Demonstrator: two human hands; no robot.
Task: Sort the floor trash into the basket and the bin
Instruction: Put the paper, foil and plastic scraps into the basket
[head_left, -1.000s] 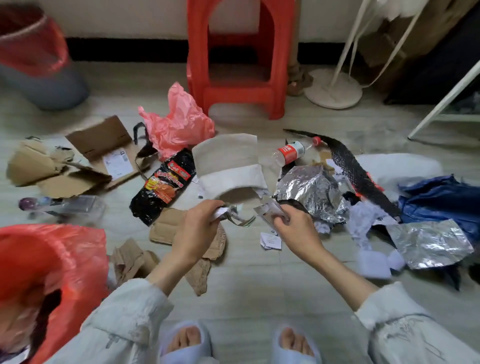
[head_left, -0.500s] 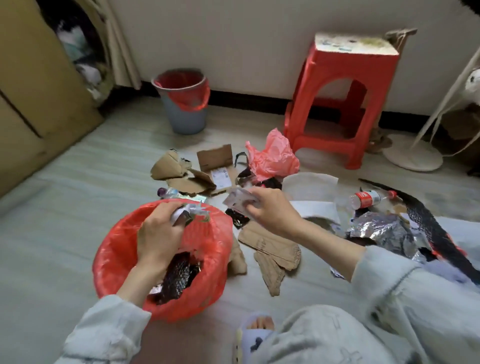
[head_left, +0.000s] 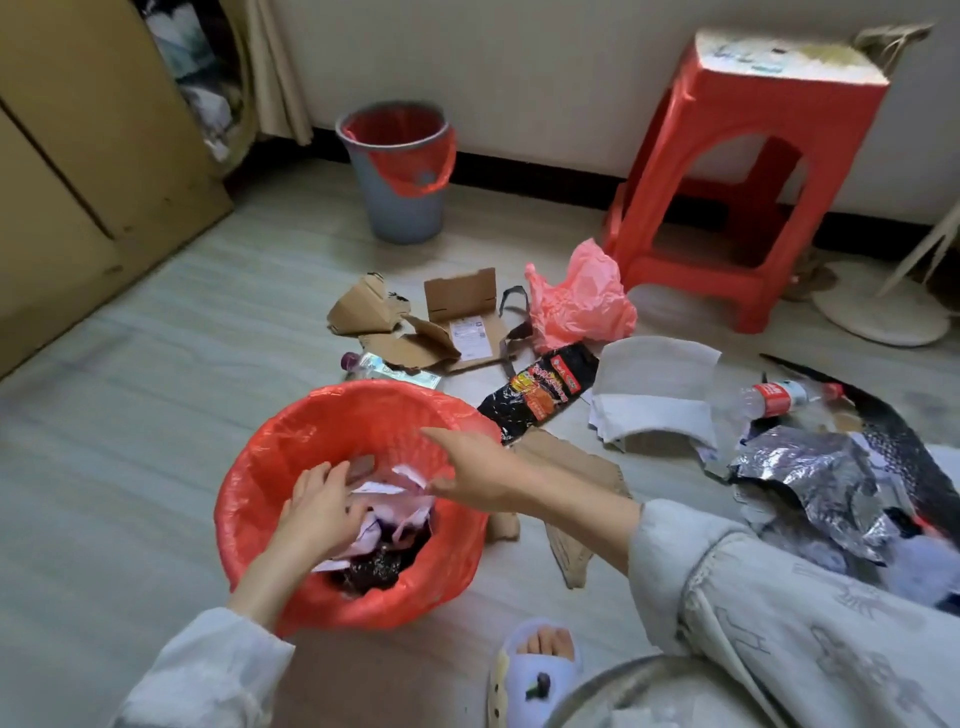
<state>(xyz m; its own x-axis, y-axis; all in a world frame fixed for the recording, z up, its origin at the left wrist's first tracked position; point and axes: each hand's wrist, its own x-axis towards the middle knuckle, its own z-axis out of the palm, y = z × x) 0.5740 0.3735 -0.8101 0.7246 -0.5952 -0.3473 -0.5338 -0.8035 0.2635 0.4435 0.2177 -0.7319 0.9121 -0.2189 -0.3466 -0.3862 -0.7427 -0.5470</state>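
Observation:
A basket lined with a red bag (head_left: 270, 483) stands on the floor in front of me, holding paper scraps (head_left: 395, 499) and dark wrappers. My left hand (head_left: 317, 512) hangs open over its mouth, fingers spread, holding nothing. My right hand (head_left: 472, 473) reaches over the basket's right rim, fingers straight, empty. A grey bin with a red liner (head_left: 400, 171) stands by the far wall. Floor trash lies beyond: torn cardboard (head_left: 415, 322), a pink plastic bag (head_left: 576, 301), a black snack wrapper (head_left: 540, 389), a plastic bottle (head_left: 774, 397) and crumpled foil (head_left: 810, 478).
A red plastic stool (head_left: 748, 171) stands at the back right, a white fan base (head_left: 883, 312) beside it. Brown cardboard pieces (head_left: 571, 467) lie right of the basket. A wooden cabinet (head_left: 78, 156) fills the left. My slippered foot (head_left: 540, 670) is near the bottom edge.
Both hands carried paper scraps from the floor pile to the basket and let them go inside. The view swung left and up. Both hands are now empty over the basket.

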